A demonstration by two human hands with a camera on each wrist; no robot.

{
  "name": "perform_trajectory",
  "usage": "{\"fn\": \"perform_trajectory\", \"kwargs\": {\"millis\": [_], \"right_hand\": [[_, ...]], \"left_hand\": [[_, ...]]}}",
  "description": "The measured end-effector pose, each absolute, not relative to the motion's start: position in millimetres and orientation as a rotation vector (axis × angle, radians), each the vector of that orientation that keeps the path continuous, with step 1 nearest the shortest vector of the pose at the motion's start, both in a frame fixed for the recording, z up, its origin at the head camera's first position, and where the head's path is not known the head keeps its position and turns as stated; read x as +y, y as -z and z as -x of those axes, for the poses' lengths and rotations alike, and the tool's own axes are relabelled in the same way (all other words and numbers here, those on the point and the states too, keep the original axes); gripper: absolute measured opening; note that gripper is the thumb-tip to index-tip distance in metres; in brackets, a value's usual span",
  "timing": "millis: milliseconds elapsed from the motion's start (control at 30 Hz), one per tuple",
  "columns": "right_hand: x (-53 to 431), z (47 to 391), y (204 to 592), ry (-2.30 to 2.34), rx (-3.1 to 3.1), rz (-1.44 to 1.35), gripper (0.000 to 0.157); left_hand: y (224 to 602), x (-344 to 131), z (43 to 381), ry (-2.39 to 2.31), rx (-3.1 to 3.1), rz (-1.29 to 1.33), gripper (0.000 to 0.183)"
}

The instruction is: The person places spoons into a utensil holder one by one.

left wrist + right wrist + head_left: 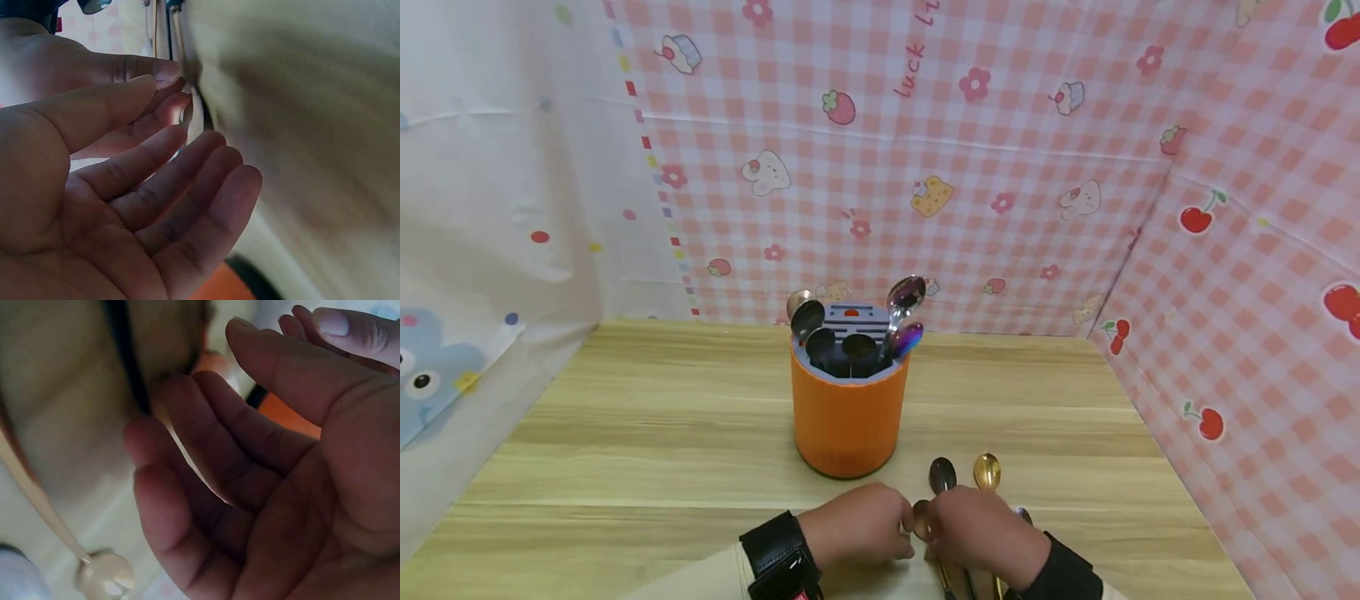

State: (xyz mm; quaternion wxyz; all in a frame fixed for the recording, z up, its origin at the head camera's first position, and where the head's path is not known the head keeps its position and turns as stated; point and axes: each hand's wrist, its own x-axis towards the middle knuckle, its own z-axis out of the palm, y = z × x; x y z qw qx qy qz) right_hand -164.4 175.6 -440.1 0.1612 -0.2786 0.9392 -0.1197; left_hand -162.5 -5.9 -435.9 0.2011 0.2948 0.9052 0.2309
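My left hand (859,523) is low over the table, its fingers loosely bent and the thumb apart from them in the left wrist view. Between the two hands shows the bowl of a copper-coloured spoon (921,518), close to the left fingertips. My right hand (977,533) hovers over a group of spoons and covers parts of their handles. In the right wrist view its fingers are loosely curved, with a gap to the thumb. Beyond that hand lie a dark spoon (942,473) and a gold spoon (987,470). Another spoon bowl (1024,515) peeks out at its right side.
An orange cutlery holder (847,429) with a grey slotted top stands behind the hands. Several spoons, black, silver and rainbow-coloured (907,339), stick up from it. Pink checked cloth (880,208) hangs behind the wooden table (647,433) and along its right side.
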Motion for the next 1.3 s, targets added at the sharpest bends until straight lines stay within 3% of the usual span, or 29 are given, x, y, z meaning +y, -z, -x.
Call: {"fn": "perform_trajectory", "kwargs": {"millis": [200,300,567,1000,1300], "right_hand": [[177,160,450,0.34,2.726,0.695,0.025],[176,157,453,0.332,2.767,0.64,0.034],[176,157,457,0.445,2.701,0.592,0.03],[178,156,463,0.596,2.728,0.492,0.038],[181,170,433,0.776,2.778,0.416,0.036]], "left_hand": [[448,3,155,-0.719,2.456,-0.83,0.028],[454,8,153,-0.721,2.445,-0.81,0.027],[459,11,154,-0.735,2.442,-0.762,0.024],[459,9,155,-0.822,2.424,-0.794,0.018],[462,11,156,-1.065,2.326,-0.705,0.029]]}}
